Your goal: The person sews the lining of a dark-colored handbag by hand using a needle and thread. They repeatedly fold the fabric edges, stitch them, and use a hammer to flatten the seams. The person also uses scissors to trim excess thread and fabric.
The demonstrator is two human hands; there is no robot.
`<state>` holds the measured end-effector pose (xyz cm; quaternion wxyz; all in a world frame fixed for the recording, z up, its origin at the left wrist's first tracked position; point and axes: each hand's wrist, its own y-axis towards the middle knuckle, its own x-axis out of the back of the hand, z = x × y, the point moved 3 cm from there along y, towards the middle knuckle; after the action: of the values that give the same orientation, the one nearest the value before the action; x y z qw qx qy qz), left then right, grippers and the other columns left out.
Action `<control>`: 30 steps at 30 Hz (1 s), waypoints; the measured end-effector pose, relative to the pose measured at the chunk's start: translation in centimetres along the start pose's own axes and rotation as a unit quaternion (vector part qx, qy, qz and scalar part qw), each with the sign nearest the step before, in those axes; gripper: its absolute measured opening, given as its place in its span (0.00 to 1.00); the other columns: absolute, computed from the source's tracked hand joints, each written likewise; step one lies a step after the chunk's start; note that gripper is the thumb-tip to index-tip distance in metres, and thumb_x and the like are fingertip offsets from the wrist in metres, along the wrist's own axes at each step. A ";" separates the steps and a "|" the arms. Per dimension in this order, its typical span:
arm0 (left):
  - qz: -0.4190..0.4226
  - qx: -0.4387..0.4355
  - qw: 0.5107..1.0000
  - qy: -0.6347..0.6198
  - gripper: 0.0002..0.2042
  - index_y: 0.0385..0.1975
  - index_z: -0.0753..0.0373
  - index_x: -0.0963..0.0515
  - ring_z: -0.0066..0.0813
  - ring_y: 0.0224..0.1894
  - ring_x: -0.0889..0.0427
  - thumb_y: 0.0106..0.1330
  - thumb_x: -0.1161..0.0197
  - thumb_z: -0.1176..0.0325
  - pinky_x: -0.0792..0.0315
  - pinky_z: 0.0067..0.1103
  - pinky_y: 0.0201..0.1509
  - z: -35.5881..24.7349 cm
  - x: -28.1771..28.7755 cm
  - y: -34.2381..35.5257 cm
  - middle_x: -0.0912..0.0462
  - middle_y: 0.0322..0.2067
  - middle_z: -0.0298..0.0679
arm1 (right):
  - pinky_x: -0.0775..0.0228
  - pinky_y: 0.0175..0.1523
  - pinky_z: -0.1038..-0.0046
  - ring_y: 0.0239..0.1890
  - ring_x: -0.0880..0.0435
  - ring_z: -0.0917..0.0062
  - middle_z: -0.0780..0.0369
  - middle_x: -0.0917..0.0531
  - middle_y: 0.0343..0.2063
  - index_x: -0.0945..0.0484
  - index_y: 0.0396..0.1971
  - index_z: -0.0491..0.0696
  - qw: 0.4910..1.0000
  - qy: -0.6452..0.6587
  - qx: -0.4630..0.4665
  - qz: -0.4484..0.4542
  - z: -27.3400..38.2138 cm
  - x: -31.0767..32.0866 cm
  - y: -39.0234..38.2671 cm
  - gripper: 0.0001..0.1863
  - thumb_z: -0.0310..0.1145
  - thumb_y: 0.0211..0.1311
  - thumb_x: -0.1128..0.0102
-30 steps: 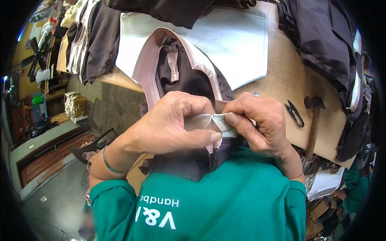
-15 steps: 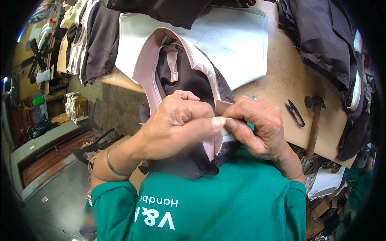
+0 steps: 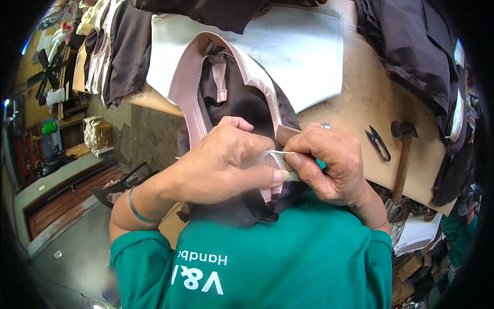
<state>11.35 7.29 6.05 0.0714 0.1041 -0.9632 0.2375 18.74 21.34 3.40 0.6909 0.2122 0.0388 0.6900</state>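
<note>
A half-made handbag of pale pink leather with a dark brown lining stands against my front, its mouth facing up. Inside it hangs a pink strap tab with a small metal piece. My left hand has its thumb and fingers closed on the pale edge at the bag's near side. Just to its right, my right hand pinches the same edge between thumb and forefinger. A pale folded strip shows between the two pinches. A pinkish-tan flap stands up beside the right fingers.
On the tan tabletop to the right lie black thread snips and a wooden-handled hammer. A white sheet lies beyond the bag. Dark fabric pieces pile at the far right, and more hang at the left.
My left thumb has moved down and away from the right fingertips, uncovering more of the pale strip. My left forearm has shifted slightly left; the right hand stays nearly in place.
</note>
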 end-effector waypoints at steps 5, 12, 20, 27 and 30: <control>-0.007 -0.007 0.998 0.069 0.07 0.21 0.58 0.22 0.20 0.25 0.25 0.51 0.34 0.63 0.49 0.30 0.56 0.2 0.0 0.1 0.23 0.18 0.27 | 0.36 0.23 0.71 0.17 0.26 0.68 0.59 0.26 0.16 0.27 0.22 0.42 1.000 -0.009 -0.005 0.000 -0.2 0.0 -0.3 0.05 0.21 0.42 0.40; 0.010 -0.010 0.982 0.189 0.11 0.25 0.60 0.23 0.23 0.25 0.24 0.46 0.30 0.63 0.46 0.32 0.56 0.5 -0.4 0.4 0.24 0.18 0.29 | 0.35 0.24 0.72 0.18 0.25 0.68 0.58 0.25 0.17 0.26 0.22 0.42 1.000 0.016 -0.007 0.002 -0.6 -0.5 -0.6 0.05 0.21 0.43 0.39; -0.030 -0.023 0.971 0.237 0.14 0.27 0.61 0.24 0.25 0.25 0.24 0.45 0.30 0.61 0.42 0.32 0.54 0.3 -0.4 -0.2 0.24 0.18 0.31 | 0.34 0.25 0.72 0.19 0.24 0.68 0.59 0.25 0.17 0.26 0.23 0.43 0.999 0.010 -0.049 0.012 -0.9 -0.2 -0.7 0.04 0.22 0.45 0.40; -0.053 -0.022 0.961 0.270 0.14 0.25 0.60 0.24 0.29 0.23 0.24 0.44 0.30 0.59 0.35 0.25 0.42 0.6 -0.3 0.0 0.24 0.17 0.34 | 0.34 0.25 0.72 0.19 0.24 0.68 0.58 0.24 0.17 0.26 0.24 0.42 0.999 0.019 -0.050 0.008 -1.1 -0.4 -0.7 0.04 0.23 0.47 0.41; -0.047 0.042 0.973 0.221 0.14 0.23 0.60 0.24 0.30 0.22 0.24 0.43 0.30 0.59 0.34 0.23 0.33 0.2 0.1 -0.2 0.24 0.17 0.35 | 0.33 0.26 0.73 0.20 0.23 0.68 0.58 0.24 0.18 0.25 0.25 0.42 0.993 0.053 -0.100 0.017 -1.2 -0.1 -0.9 0.03 0.23 0.48 0.42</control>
<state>11.24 6.99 5.94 0.2894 0.0970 -0.9067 0.2912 19.12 21.54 1.96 0.6935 0.1064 0.0026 0.7126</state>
